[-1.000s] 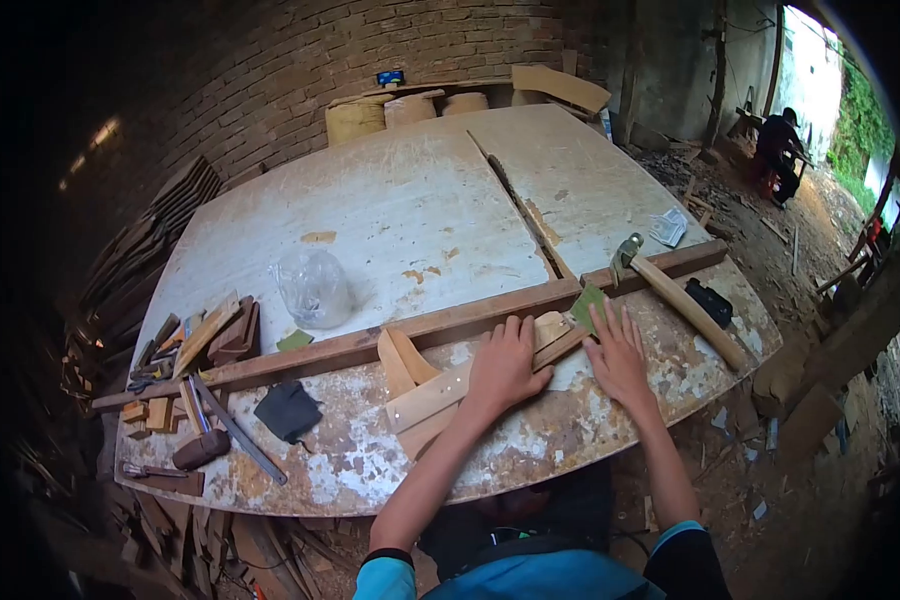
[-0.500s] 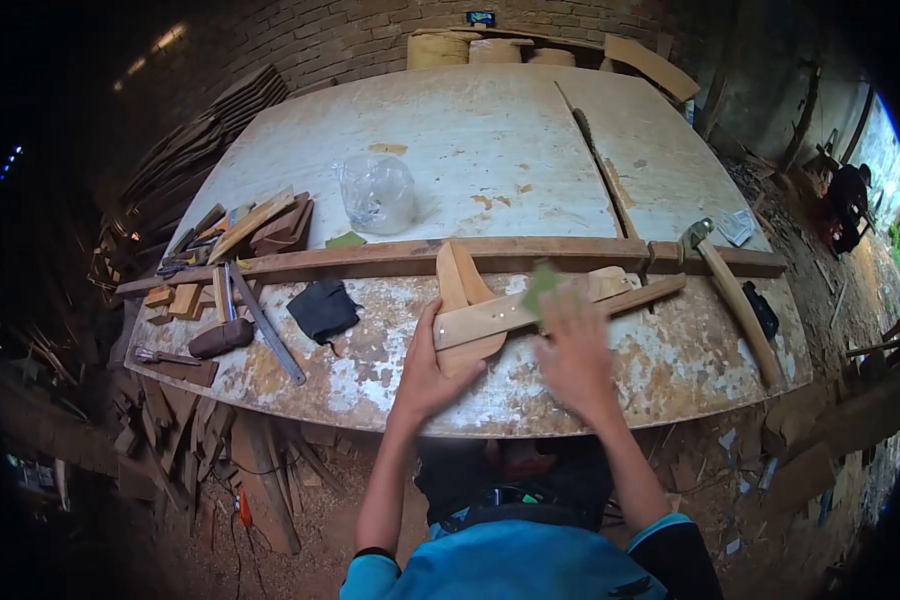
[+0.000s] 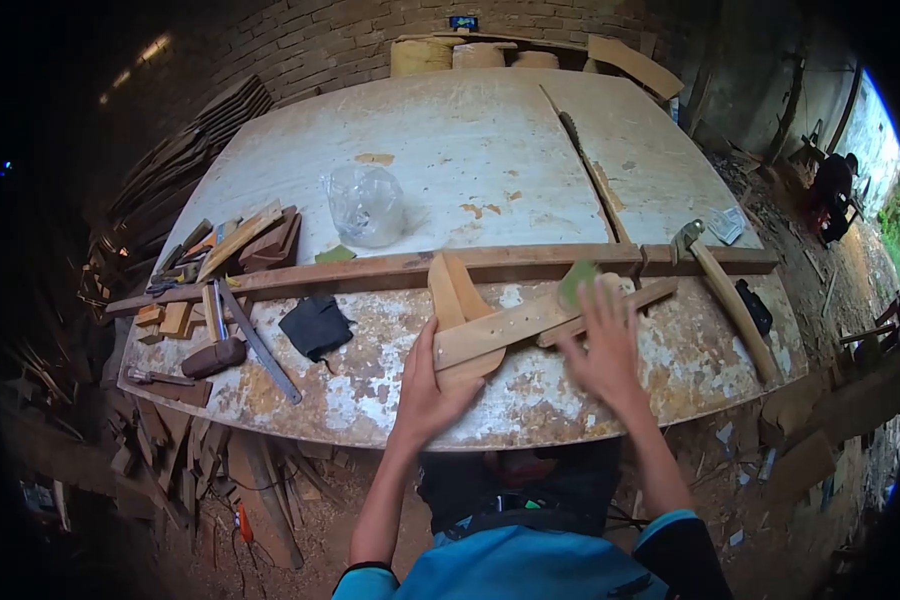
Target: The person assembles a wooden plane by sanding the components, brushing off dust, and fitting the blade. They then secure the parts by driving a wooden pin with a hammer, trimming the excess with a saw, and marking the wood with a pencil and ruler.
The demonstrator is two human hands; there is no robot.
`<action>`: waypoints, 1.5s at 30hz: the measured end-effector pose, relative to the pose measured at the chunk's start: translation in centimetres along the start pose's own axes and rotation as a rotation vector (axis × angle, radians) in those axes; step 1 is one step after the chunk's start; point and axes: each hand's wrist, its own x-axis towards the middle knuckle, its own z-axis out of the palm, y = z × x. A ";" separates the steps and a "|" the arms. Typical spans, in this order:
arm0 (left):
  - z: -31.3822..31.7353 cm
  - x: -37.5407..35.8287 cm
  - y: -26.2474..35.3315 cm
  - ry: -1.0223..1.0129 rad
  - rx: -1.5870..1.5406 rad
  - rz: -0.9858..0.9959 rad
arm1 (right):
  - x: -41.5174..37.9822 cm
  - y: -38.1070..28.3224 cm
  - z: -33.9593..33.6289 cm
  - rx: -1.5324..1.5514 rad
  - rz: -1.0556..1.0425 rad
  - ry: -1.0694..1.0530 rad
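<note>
A light wooden piece point(image 3: 500, 328), a long strip with small dots along it across a rounded board, lies tilted on the near part of the bench. My left hand point(image 3: 436, 388) grips its left end, thumb and fingers around the edges. Green sandpaper point(image 3: 578, 284) is under the fingers of my right hand point(image 3: 606, 350), pressed on the strip's right half; the fingers are a little blurred. Below the strip, a narrow wooden stick point(image 3: 650, 298) sticks out to the right, partly behind my right hand.
A long wooden beam point(image 3: 370, 272) crosses the bench point(image 3: 450, 130). Left are a black cloth point(image 3: 316, 326), a metal ruler point(image 3: 262, 345), a mallet point(image 3: 214, 357) and wood scraps. A hammer point(image 3: 730, 300) lies right, a saw point(image 3: 592, 170) and plastic bag point(image 3: 366, 205) behind. Another person point(image 3: 836, 195) is far right.
My right hand has slid right along the strip with the sandpaper. My left hand keeps its hold on the wooden piece. The whole view has shifted slightly.
</note>
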 end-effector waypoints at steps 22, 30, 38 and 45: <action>-0.2 -0.3 -1.4 0.054 -0.086 -0.127 | -6.0 11.6 -3.5 -0.026 -0.009 0.164; -1.0 -0.4 -1.1 0.121 0.010 -0.142 | -4.7 3.0 -4.3 0.108 -0.244 0.104; -18.5 7.8 -7.6 0.360 0.405 0.099 | -3.6 -6.3 -2.3 0.460 -0.846 -0.500; -38.0 24.9 -29.0 0.302 0.719 -0.438 | -3.0 -7.2 -1.7 0.287 -0.702 -0.642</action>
